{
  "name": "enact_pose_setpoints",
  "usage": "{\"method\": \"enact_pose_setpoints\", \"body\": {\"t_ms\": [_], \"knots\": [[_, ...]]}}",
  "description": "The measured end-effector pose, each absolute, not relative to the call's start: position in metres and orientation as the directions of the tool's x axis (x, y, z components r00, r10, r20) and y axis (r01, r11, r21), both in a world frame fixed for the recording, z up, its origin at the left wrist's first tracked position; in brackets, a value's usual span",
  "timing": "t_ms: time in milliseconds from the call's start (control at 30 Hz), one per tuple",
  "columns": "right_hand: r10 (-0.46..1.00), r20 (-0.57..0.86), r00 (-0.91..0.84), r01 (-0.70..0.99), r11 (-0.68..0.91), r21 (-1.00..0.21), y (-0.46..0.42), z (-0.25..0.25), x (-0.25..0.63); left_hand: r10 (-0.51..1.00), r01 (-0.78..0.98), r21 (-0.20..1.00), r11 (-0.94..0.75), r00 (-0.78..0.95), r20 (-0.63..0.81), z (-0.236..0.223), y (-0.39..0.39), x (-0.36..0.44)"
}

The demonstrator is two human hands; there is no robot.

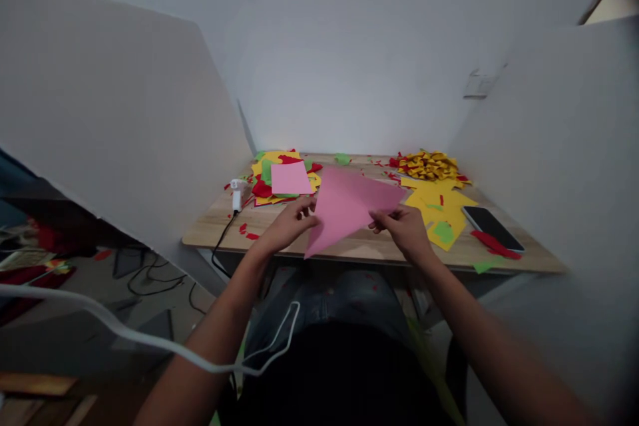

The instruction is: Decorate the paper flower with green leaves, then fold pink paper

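A sheet of pink paper (344, 206) is held up over the front of the table, its surface bent and one corner pointing down toward the table edge. My right hand (402, 226) pinches its right part between thumb and fingers. At the sheet's left edge, my left hand (287, 226) has its thumb and curled fingers on the paper, with a small gap showing between them. Behind the left hand, a flat pink square of paper (290, 178) lies on a heap of yellow, red and green paper pieces (264, 190).
Yellow paper sheets (444, 203) and a pile of folded yellow pieces (432, 165) lie at right on the wooden table (359, 249). A phone (492, 226) has a red scrap (494, 245) by it. At left sits a white charger (236, 194) with a cable. Pale partitions flank the table.
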State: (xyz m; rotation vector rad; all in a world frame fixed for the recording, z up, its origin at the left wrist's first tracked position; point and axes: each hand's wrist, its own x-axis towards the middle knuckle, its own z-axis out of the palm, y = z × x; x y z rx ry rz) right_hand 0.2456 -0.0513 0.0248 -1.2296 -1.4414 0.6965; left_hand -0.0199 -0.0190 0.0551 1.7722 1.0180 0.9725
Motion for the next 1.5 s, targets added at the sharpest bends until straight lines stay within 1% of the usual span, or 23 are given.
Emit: {"method": "enact_pose_setpoints", "body": {"t_ms": [67,100,167,233,333,467,533,633,733,800,933,1000,1067,1133,1167,1267,1333,1400,1433,1500], "knots": [[0.955,0.281,0.1,0.201,0.257,-0.945,-0.053,0.037,0.242,0.908,0.203,0.916,-0.346,0.316,0.273,0.061,-0.026,-0.009],[0.959,0.268,0.095,0.186,0.247,-0.951,-0.053,0.041,0.24,0.918,0.165,0.927,-0.336,0.279,0.283,0.061,-0.027,-0.003],[0.96,0.259,0.106,0.171,0.239,-0.956,-0.049,0.043,0.238,0.932,0.081,0.95,-0.301,0.236,0.275,0.057,-0.025,0.008],[0.963,0.241,0.122,0.117,0.227,-0.967,-0.04,0.041,0.237,0.933,0.029,0.961,-0.276,0.25,0.26,0.049,-0.017,0.013],[0.979,0.175,0.103,0.025,0.173,-0.985,-0.022,0.032,0.237,0.93,0.024,0.964,-0.266,0.27,0.25,0.038,-0.001,0.012],[0.993,0.104,0.063,0.0,0.104,-0.995,-0.002,0.018,0.234,0.926,0.055,0.957,-0.285,0.272,0.261,0.026,0.02,0.007],[0.995,0.086,0.045,-0.008,0.086,-0.996,0.005,0.011,0.232,0.932,0.107,0.953,-0.282,0.268,0.245,0.022,0.031,0.006],[0.992,0.11,0.06,0.009,0.11,-0.994,0.017,0.002,0.23,0.945,0.22,0.939,-0.265,0.251,0.208,0.016,0.049,0.006],[0.987,0.135,0.09,0.032,0.132,-0.991,0.03,-0.003,0.232,0.945,0.281,0.912,-0.3,0.219,0.243,0.01,0.066,0.009],[0.986,0.151,0.069,0.044,0.148,-0.988,0.039,-0.006,0.236,0.946,0.275,0.912,-0.305,0.201,0.256,0.004,0.077,0.012],[0.966,0.241,0.091,0.139,0.227,-0.964,0.055,-0.015,0.244,0.974,0.166,0.974,-0.158,0.187,0.126,-0.017,0.094,0.019],[0.943,0.324,0.082,0.226,0.299,-0.927,0.059,-0.025,0.249,0.981,0.144,0.985,-0.093,0.182,0.066,-0.032,0.101,0.019],[0.903,0.43,-0.006,0.321,0.409,-0.854,0.057,-0.035,0.254,0.977,0.187,0.979,-0.082,0.208,0.042,-0.045,0.105,0.014],[0.843,0.512,-0.166,0.429,0.529,-0.733,0.051,-0.044,0.258,0.967,0.3,0.945,-0.134,0.247,0.059,-0.053,0.106,0.006],[0.812,0.523,-0.261,0.48,0.579,-0.659,0.047,-0.047,0.26,0.961,0.372,0.909,-0.187,0.263,0.09,-0.054,0.105,0.0],[0.744,0.452,-0.492,0.586,0.667,-0.461,0.035,-0.052,0.263,0.932,0.587,0.727,-0.355,0.278,0.231,-0.047,0.095,-0.015],[0.727,0.399,-0.558,0.627,0.685,-0.371,0.028,-0.053,0.262,0.894,0.677,0.591,-0.439,0.262,0.364,-0.038,0.082,-0.02],[0.726,0.373,-0.578,0.658,0.685,-0.313,0.023,-0.054,0.261,0.814,0.687,0.479,-0.547,0.301,0.497,-0.031,0.067,-0.02],[0.732,0.363,-0.577,0.673,0.677,-0.296,0.022,-0.054,0.26,0.766,0.661,0.432,-0.613,0.365,0.529,-0.029,0.059,-0.018],[0.747,0.348,-0.567,0.696,0.66,-0.282,0.019,-0.054,0.257,0.691,0.604,0.357,-0.713,0.516,0.506,-0.031,0.048,-0.012]]}}
